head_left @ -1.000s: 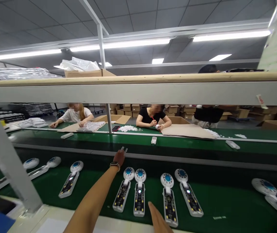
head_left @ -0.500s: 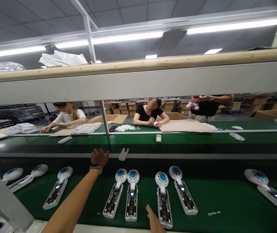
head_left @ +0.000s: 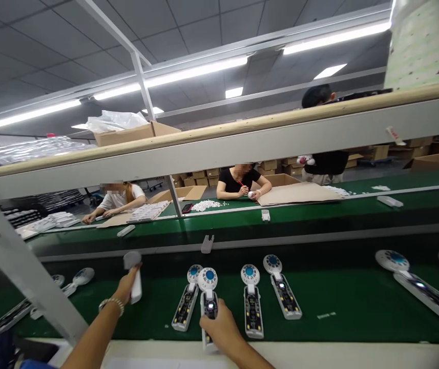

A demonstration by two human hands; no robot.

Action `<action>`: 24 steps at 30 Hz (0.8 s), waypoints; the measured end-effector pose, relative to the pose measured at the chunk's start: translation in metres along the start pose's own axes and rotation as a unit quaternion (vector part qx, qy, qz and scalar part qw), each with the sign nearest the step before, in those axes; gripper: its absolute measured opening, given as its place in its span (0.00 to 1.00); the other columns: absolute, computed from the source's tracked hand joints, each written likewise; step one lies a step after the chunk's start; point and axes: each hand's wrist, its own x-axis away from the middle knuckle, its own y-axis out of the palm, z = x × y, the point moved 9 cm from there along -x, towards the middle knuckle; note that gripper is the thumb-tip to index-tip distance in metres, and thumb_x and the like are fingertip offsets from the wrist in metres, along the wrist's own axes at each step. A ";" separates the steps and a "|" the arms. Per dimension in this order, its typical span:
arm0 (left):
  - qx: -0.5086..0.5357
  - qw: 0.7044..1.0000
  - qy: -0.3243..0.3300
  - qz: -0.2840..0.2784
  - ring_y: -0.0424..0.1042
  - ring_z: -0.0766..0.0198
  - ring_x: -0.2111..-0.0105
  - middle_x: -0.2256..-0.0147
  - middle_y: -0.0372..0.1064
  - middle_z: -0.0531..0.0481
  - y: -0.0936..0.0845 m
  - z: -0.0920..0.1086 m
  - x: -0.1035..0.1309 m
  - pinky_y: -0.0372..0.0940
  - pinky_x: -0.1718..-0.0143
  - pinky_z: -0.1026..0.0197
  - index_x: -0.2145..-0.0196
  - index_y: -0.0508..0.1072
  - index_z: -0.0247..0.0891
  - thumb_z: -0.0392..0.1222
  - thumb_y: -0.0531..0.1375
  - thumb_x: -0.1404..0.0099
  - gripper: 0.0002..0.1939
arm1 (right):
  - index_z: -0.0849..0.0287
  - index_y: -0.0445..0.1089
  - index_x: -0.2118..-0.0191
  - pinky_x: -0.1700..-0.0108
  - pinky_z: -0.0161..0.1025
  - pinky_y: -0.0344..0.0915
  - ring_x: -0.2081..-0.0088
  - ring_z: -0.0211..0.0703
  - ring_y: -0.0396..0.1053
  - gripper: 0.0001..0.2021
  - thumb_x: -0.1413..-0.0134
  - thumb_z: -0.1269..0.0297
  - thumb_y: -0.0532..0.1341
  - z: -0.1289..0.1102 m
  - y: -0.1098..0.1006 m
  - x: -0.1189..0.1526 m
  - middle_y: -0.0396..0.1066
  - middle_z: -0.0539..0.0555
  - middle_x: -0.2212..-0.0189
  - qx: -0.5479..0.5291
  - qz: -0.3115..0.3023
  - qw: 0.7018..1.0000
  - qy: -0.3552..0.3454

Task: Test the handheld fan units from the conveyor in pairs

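Observation:
My left hand [head_left: 127, 287] is closed around a white handheld device [head_left: 137, 287] with a round head, its plain back towards me, above the green belt. My right hand [head_left: 221, 325] grips the handle of another handheld device [head_left: 208, 281]. That one has a round white head with a blue centre, and a lit circuit board shows in its open handle. Close beside it on the left lies a similar device [head_left: 184, 307], and a further device [head_left: 252, 302] lies to the right of my right hand.
More open devices lie on the green belt [head_left: 342, 297], one far right [head_left: 422, 292]. A slanted white post [head_left: 30, 266] stands at left. Beyond a grey rail [head_left: 280, 241] are loose white parts and co-workers. A beam [head_left: 211, 154] crosses overhead.
My left hand has come back from the rail and now holds a white device. My right hand has moved up and closed on a device handle. The view has tilted.

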 end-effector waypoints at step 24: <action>0.243 0.821 -0.026 -0.515 0.71 0.55 0.60 0.61 0.67 0.46 0.229 -0.068 0.316 0.65 0.62 0.57 0.60 0.60 0.38 0.30 0.62 0.53 0.22 | 0.58 0.57 0.51 0.53 0.47 0.64 0.54 0.53 0.69 0.33 0.65 0.56 0.68 0.065 -0.150 0.118 0.71 0.60 0.57 -0.303 -0.017 0.953 -0.008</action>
